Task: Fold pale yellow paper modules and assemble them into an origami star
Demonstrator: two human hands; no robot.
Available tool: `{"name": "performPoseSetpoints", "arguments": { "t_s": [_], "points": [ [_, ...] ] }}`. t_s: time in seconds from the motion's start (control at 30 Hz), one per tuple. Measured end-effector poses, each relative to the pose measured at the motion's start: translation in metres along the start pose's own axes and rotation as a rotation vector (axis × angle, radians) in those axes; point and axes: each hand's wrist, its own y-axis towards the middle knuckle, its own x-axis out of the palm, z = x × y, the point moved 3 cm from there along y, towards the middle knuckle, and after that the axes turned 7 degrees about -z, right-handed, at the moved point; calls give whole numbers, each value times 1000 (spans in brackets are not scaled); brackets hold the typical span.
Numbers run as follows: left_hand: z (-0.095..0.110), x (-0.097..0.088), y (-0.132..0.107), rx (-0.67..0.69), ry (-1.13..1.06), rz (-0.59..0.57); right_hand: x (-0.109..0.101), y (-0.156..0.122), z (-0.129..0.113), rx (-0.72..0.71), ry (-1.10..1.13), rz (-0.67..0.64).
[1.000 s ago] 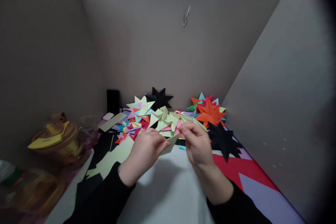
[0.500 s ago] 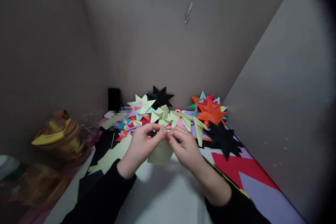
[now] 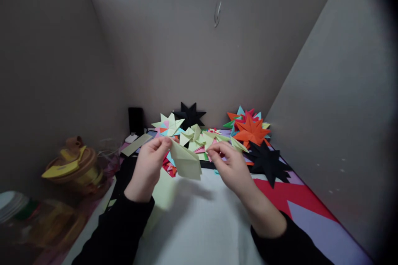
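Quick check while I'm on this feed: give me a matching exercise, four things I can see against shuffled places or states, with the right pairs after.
1. Left hand
2. Orange star
3. Red sheet
4. Dark upright object

A. Lying flat, beside lilac paper
B. At the back, left of the pale star
C. Pinching pale green paper
D. Just beyond the nearer black star

Right pairs: 1-C, 2-D, 3-A, 4-B
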Motion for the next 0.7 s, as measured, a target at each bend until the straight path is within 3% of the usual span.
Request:
{"name": "performPoseSetpoints", "arguments": {
  "t_s": [0.13, 0.23, 0.4, 0.57, 0.7],
  "points": [
    [-1, 22, -10, -80, 9, -175, 10, -4, -10, -39, 51, -107],
    [-2, 33, -16, -102, 0, -239, 18, -7, -11, -33, 33, -141],
    [-3, 40, -22, -57, 33, -268, 26, -9, -4, 25, 16, -146],
    [-1, 44, -24, 41, 214, -239, 26, -10, 0, 26, -249, -97],
    [-3, 40, -21, -59, 285, -264, 21, -7, 2, 20, -263, -163]
  ]
}}
